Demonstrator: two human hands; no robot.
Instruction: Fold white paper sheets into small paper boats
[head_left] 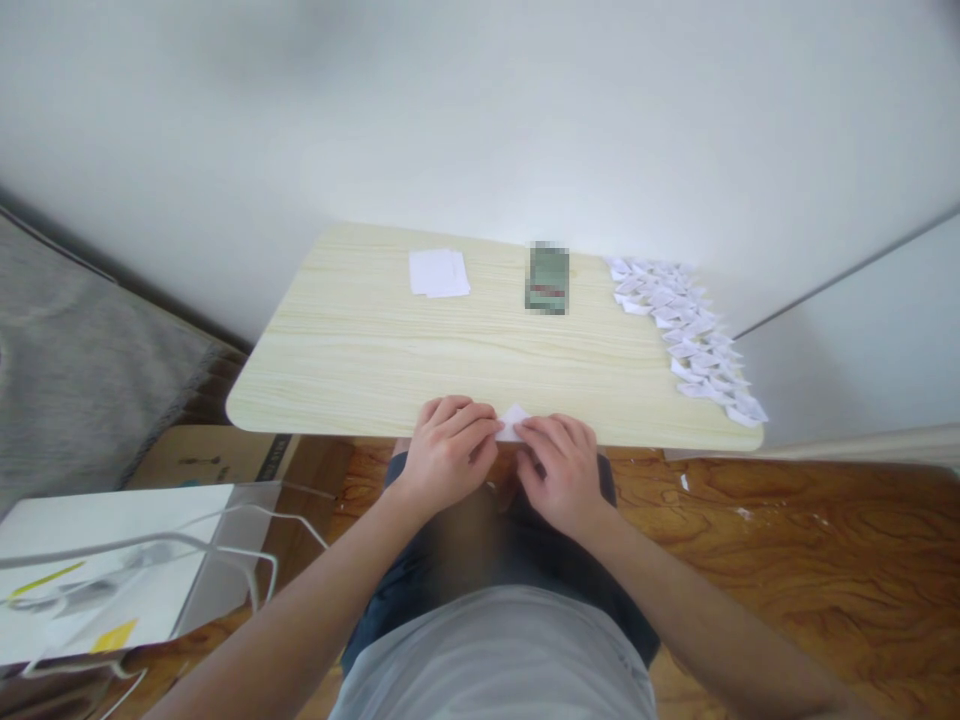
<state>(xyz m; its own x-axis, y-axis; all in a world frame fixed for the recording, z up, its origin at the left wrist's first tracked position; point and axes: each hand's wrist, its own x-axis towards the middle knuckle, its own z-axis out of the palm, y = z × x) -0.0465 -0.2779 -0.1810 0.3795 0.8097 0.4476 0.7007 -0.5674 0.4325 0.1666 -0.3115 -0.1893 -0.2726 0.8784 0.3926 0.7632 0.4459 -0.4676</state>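
A small folded piece of white paper (513, 424) lies at the front edge of the table, its pointed tip facing away from me. My left hand (454, 446) pinches its left corner with thumb and fingers. On the other side, my right hand (561, 462) grips the right corner the same way. Further back on the left is a stack of white paper squares (439, 273). Many folded white paper pieces (686, 325) stand in rows along the right end of the table.
The pale wooden table (360, 340) stands against a white wall (465, 120). A blurred-out green item (548, 280) lies near its back edge. To the lower left are a white box (112, 570) with cables over it, a cardboard box (202, 455) and grey fabric (82, 370).
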